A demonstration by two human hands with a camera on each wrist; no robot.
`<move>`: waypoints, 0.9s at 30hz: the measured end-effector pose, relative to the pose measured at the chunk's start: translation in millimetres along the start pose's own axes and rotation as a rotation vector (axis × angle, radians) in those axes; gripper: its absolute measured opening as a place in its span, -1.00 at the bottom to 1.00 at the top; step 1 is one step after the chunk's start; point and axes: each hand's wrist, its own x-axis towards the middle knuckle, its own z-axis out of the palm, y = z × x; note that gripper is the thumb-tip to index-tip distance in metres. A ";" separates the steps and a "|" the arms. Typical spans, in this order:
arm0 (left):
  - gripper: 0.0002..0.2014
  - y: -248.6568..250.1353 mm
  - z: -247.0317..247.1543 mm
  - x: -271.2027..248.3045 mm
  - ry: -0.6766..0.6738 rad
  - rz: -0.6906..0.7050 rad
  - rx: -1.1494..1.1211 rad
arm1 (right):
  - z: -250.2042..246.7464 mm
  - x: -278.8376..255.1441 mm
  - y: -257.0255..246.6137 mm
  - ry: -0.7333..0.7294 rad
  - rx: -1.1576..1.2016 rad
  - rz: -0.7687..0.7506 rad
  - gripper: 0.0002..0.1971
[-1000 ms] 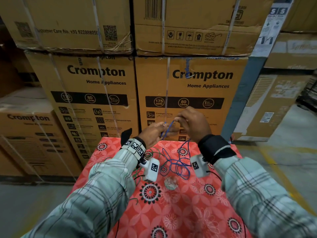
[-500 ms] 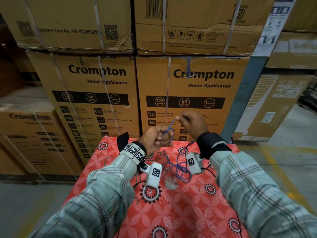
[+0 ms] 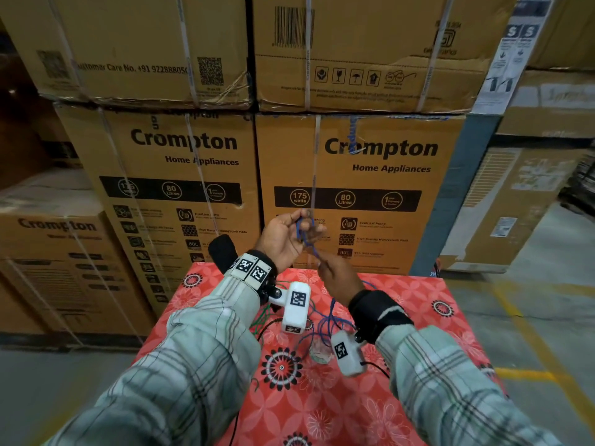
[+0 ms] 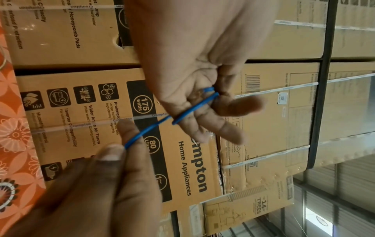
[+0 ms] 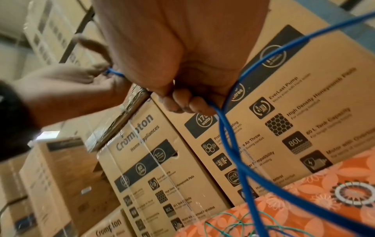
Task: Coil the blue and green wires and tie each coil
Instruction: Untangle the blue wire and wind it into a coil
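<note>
The blue wire [image 3: 308, 244] runs taut from my left hand [image 3: 291, 235] down to my right hand [image 3: 335, 273], both held above the table's far edge. In the left wrist view the blue wire [image 4: 192, 110] loops across the left fingers [image 4: 215, 128], with the thumb holding it. My right hand [image 4: 119, 149] pinches the same wire just below. The rest of the blue wire [image 5: 229, 144] hangs from the right hand [image 5: 182, 99] in loose loops onto the cloth. The thin green wire [image 5: 233, 224] lies tangled on the cloth, under my left wrist [image 3: 257, 320].
The table has a red floral cloth [image 3: 418, 317], with a small clear round object [image 3: 318, 350] near the blue loops. Stacked Crompton cartons [image 3: 354, 156] stand right behind the table and to the left. Concrete floor with yellow lines [image 3: 531, 317] lies to the right.
My left hand rose and turned palm up with the wire across its fingers. My right hand dropped from above-right to below the left hand, drawing the blue wire down.
</note>
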 end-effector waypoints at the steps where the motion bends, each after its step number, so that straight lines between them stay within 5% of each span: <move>1: -0.67 -0.2 -1.7 2.2 0.014 0.020 -0.006 | 3.4 -1.3 -0.3 -0.033 -0.057 0.007 -0.68; 6: -0.71 -2.4 -9.2 7.3 0.060 0.078 0.072 | 13.0 -7.0 0.9 -0.174 -0.283 0.013 -0.79; 15: -0.66 -3.1 -24.7 15.3 0.244 0.156 0.230 | 9.4 -23.5 -9.8 -0.232 -0.282 -0.004 -0.89; 27: -0.66 -9.3 -41.7 6.0 0.269 0.107 0.165 | -8.7 -25.8 -10.5 -0.053 -0.299 -0.166 -0.80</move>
